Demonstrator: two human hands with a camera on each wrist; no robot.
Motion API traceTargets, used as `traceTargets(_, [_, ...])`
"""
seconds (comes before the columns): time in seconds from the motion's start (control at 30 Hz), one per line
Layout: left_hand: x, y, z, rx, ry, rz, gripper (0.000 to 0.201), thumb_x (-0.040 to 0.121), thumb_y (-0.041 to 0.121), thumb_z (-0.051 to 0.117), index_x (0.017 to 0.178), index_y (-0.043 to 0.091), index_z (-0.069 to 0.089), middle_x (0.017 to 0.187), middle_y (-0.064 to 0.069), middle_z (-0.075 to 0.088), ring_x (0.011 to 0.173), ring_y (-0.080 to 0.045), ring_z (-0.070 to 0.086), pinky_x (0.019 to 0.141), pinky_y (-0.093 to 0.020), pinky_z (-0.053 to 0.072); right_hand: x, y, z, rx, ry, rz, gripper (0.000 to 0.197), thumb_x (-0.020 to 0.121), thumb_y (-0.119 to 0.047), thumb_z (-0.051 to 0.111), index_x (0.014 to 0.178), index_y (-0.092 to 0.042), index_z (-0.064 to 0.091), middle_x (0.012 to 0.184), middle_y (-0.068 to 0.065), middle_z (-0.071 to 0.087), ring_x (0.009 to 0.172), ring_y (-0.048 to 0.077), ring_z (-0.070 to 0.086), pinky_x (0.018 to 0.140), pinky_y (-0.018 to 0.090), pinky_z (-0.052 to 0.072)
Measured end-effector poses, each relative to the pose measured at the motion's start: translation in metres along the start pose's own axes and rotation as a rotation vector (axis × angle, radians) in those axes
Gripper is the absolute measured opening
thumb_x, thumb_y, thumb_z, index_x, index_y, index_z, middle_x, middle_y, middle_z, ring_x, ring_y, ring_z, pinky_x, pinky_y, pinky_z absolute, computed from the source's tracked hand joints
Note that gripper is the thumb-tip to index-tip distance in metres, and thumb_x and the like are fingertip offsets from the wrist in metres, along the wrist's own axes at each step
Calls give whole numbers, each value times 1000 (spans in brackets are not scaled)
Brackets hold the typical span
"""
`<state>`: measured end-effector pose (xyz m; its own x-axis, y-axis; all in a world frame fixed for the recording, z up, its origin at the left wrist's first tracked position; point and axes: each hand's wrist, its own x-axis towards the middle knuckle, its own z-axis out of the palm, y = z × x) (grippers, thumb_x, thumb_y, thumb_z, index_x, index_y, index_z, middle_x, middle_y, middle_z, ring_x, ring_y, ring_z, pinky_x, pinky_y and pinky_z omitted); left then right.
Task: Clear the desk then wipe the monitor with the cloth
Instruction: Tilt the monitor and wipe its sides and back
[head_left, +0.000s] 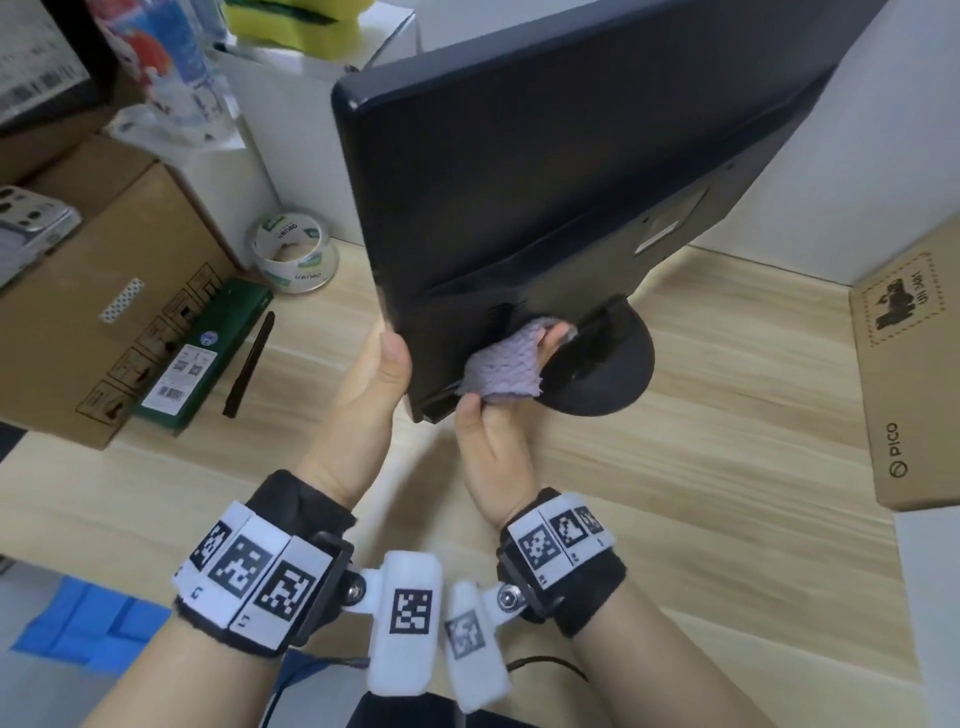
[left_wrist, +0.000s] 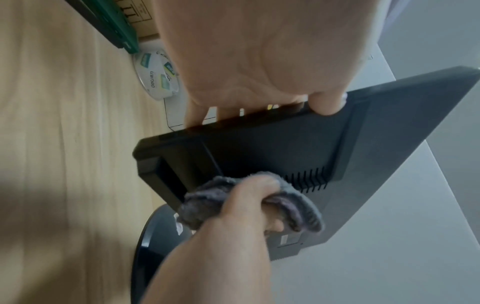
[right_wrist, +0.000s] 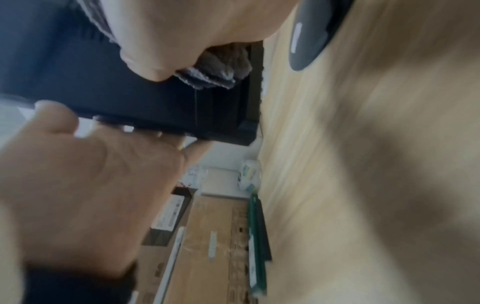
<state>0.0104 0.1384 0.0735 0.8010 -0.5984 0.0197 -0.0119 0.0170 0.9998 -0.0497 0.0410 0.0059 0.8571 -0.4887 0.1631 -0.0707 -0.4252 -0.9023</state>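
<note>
1. Your left hand grips the near side edge of the monitor: the thumb lies on the black back panel and the fingers wrap round to the screen side, which the head view hides.
2. The left wrist view shows those fingers hooked over the edge of the monitor, with the back panel facing you.
3. Your right hand is curled round a bunched grey-lilac cloth and presses it against the lower back of the monitor, just beside the neck of the round black stand.
4. From the left wrist view, the cloth sits just below the vent slots, with the right hand pinching it between thumb and fingers.
5. The right wrist view is blurred; it shows the cloth against the dark panel and the left hand on the edge.
6. The stand rests on the wooden worktop.
7. To your left on the worktop lie a roll of tape, a green box, a black pen and a cardboard box.
8. A second cardboard box sits at the right edge.
</note>
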Motion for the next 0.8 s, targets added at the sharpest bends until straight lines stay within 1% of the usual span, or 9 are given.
traceTargets(0.07, [-4,0,0,3,-55,-18,79,75,77,35,127,19,47,120,2,59,122,-37,47,105,-57,34,9,-2,-11,-57,57,-70,83,89,-64,14,142,-7,-13,148,31,-21,140,45,-18,116,54,-7])
traceTargets(0.17, [-11,-3,1,8,-117,-50,68,74,77,37,126,36,48,127,16,58,125,-14,50,108,-48,35,31,-33,-47,-39,224,-279,67,94,-53,18,141,-16,-11,150,28,-15,141,45,-11,116,59,2])
traceTargets(0.23, [-15,-3,4,15,-167,-36,71,76,74,37,132,32,44,130,16,55,123,-10,51,107,-41,37,47,-48,-75,87,310,-291,61,98,-39,26,145,-15,-3,155,15,2,145,22,9,119,38,14])
traceTargets(0.3, [-18,-2,8,5,-189,-23,72,78,71,38,135,28,42,131,16,55,125,-12,49,106,-34,38,72,-50,-101,82,382,-159,56,98,-22,32,147,-8,8,155,4,14,137,3,25,108,13,25])
traceTargets(0.43, [-21,-3,10,-15,-211,-3,69,80,67,38,136,27,40,130,26,53,123,2,47,106,-24,36,116,-42,-145,-114,424,89,53,91,-22,39,141,-12,26,150,10,34,133,23,39,105,26,33])
traceTargets(0.53, [-20,-2,8,-41,-218,-14,69,77,69,39,134,31,40,127,31,53,124,5,46,105,-21,36,122,-48,-153,-161,509,102,22,90,-15,45,111,-15,39,137,15,49,120,24,51,88,15,34])
traceTargets(0.67, [-20,-5,7,-55,-216,-29,74,75,73,42,135,28,42,133,20,53,126,-2,47,107,-26,37,89,-64,-129,-286,492,20,43,93,-20,47,134,-5,43,147,8,39,120,12,49,85,3,28])
traceTargets(0.7, [-20,-5,7,-56,-213,-32,75,75,73,42,135,27,43,133,18,54,125,-3,48,106,-27,37,75,-68,-120,-271,479,-17,39,92,-19,48,128,-3,49,149,8,37,115,10,52,86,5,33])
traceTargets(0.8, [-20,-6,7,-70,-215,-20,70,76,71,43,132,28,45,126,21,57,116,0,52,101,-24,40,38,-78,-96,-241,397,-139,21,89,-16,51,104,-8,63,149,11,34,109,25,61,89,25,48])
